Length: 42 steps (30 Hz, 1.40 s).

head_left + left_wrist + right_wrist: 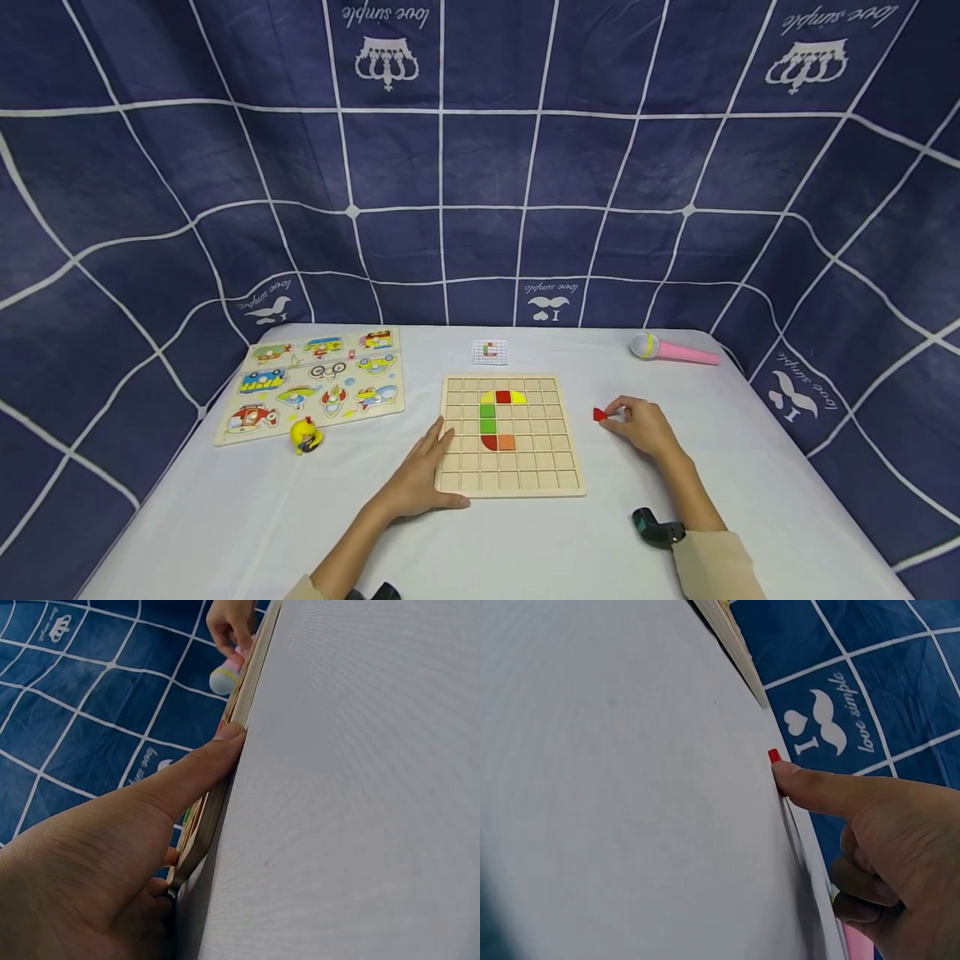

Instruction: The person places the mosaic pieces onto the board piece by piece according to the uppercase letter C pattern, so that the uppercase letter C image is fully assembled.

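**Red piece pinched beside the board**

Head view: the right hand (pixel 641 425) pinches a red piece (pixel 599 414) on the table (pixel 225 517), just right of the grid board (pixel 510 479). The left hand (pixel 423 475) lies flat against the board's left edge.

Left wrist view: straight fingers (pixel 202 769) press the board's edge (pixel 225 787).

Right wrist view: a fingertip (pixel 791 778) touches the red piece (pixel 774 756).

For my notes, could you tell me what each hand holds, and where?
The right hand pinches a red piece by its edge at the fingertips. The left hand holds nothing; it rests flat against the board, at its left edge.
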Each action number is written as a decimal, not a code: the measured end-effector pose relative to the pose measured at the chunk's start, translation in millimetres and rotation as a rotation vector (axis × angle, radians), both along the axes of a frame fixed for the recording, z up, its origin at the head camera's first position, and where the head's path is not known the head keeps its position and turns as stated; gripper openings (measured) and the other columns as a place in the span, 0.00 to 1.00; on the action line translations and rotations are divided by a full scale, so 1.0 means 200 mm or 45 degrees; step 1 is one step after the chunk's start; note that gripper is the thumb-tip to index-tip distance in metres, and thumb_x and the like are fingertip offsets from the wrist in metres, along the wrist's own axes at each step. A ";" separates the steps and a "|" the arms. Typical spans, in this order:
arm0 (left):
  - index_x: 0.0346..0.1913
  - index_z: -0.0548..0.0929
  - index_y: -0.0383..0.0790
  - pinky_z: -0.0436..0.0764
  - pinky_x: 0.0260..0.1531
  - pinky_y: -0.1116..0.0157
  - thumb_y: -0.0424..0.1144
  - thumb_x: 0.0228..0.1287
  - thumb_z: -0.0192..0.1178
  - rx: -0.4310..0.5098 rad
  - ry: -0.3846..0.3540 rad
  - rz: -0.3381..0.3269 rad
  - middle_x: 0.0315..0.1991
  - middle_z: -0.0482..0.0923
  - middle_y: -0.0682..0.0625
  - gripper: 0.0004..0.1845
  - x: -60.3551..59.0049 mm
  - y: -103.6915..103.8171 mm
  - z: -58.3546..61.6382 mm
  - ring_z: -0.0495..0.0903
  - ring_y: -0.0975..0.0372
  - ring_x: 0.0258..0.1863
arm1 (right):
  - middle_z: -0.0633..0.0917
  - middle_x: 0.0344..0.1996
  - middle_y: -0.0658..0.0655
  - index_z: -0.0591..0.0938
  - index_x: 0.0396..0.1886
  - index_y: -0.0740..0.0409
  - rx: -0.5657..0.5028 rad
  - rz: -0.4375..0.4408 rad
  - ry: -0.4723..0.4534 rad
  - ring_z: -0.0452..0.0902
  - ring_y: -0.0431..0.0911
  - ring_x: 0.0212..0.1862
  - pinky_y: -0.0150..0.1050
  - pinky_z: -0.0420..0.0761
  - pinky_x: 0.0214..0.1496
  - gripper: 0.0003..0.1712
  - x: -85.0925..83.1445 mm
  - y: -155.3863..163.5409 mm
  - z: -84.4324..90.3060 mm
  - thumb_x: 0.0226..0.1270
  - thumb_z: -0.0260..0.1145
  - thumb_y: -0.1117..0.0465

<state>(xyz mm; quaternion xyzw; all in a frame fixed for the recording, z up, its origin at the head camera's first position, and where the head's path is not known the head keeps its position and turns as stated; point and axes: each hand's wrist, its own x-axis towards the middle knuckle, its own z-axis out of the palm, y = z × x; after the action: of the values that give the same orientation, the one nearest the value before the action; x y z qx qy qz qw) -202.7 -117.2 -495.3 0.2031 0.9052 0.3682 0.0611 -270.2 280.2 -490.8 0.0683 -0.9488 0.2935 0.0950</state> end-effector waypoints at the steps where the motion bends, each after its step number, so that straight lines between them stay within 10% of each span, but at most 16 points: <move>1: 0.70 0.55 0.32 0.51 0.62 0.43 0.61 0.32 0.73 -0.001 -0.001 0.000 0.72 0.37 0.39 0.63 0.00 0.00 0.00 0.42 0.42 0.69 | 0.62 0.11 0.47 0.83 0.32 0.55 -0.003 0.003 0.010 0.54 0.40 0.17 0.35 0.56 0.19 0.13 0.00 -0.01 0.00 0.48 0.74 0.56; 42: 0.70 0.55 0.34 0.56 0.60 0.42 0.63 0.31 0.72 -0.012 0.020 -0.002 0.72 0.38 0.40 0.63 0.00 0.00 -0.01 0.44 0.39 0.68 | 0.60 0.10 0.44 0.85 0.38 0.52 -0.061 0.164 -0.002 0.52 0.37 0.15 0.33 0.57 0.18 0.14 -0.04 -0.02 -0.03 0.50 0.73 0.55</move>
<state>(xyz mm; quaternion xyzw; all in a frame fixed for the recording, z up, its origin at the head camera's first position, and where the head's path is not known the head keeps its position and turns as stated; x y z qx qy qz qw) -202.8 -117.9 -498.1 0.2064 0.9072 0.3625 0.0553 -277.4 276.3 -496.3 0.1267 -0.9352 0.3218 0.0768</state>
